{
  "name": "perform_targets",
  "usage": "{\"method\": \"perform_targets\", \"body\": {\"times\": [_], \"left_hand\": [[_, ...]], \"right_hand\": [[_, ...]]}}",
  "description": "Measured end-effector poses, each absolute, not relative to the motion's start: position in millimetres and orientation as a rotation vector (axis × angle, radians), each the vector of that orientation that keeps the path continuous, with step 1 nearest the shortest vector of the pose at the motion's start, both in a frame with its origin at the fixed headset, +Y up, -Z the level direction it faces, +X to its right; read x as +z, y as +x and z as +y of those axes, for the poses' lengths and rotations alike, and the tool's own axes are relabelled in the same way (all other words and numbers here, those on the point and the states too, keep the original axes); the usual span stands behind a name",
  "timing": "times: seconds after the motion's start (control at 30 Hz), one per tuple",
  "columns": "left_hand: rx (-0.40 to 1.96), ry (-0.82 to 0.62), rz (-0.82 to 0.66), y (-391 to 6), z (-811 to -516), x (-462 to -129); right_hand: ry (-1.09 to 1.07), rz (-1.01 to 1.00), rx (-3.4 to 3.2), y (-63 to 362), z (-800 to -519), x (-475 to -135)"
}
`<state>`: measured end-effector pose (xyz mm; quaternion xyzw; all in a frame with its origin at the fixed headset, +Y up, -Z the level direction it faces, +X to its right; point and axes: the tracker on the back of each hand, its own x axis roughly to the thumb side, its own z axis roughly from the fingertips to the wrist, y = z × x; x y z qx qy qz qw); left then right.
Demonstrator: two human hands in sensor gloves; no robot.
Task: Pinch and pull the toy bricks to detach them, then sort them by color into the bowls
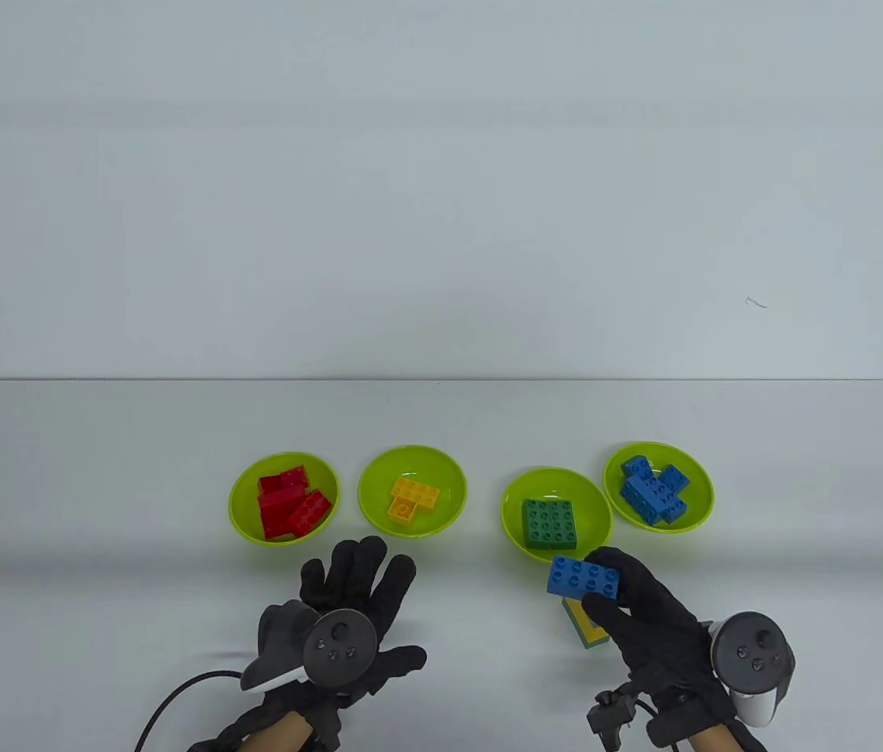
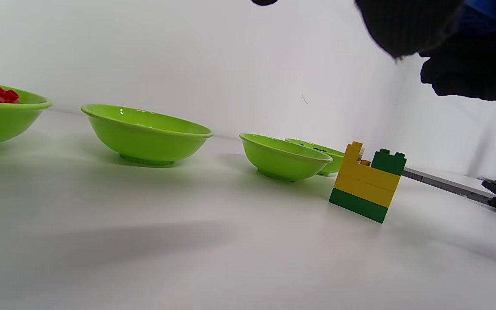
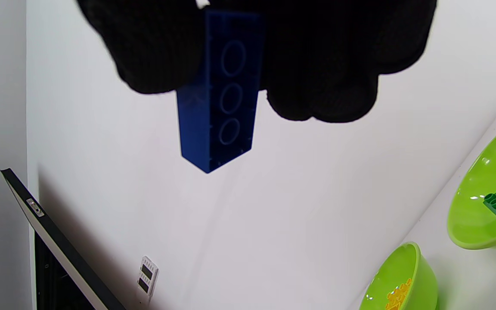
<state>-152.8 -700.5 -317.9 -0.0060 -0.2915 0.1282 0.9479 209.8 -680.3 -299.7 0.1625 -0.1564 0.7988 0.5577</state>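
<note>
My right hand (image 1: 606, 583) pinches a long blue brick (image 1: 584, 578) and holds it above the table, just in front of the green-brick bowl (image 1: 515, 486). From the right wrist view the blue brick (image 3: 220, 107) hangs between thumb and fingers. Under that hand stands a small stack of yellow and green bricks (image 2: 367, 187), partly hidden in the table view (image 1: 584, 627). My left hand (image 1: 359, 583) lies flat on the table with fingers spread, holding nothing. Four lime bowls stand in a row: red bricks (image 1: 284, 501), yellow bricks (image 1: 412, 499), a green plate brick (image 1: 551, 523), blue bricks (image 1: 654, 489).
The bowl of blue bricks (image 1: 696, 470) is farthest right, behind the green one. A white wall rises behind the table's far edge (image 1: 441, 381). A cable (image 1: 175, 697) trails from my left wrist. A dark panel (image 3: 50, 241) shows at the table's side.
</note>
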Motion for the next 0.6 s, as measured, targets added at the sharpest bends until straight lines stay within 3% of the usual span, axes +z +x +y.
{"method": "perform_targets", "body": {"times": [0.23, 0.6], "left_hand": [[0.273, -0.012, -0.588, -155, -700, -321], [0.292, -0.015, -0.579, -155, -699, -322]], "right_hand": [[0.328, -0.365, 1.968, 224, -676, -313], [-0.008, -0.406, 2.36, 270, -684, -387]]}}
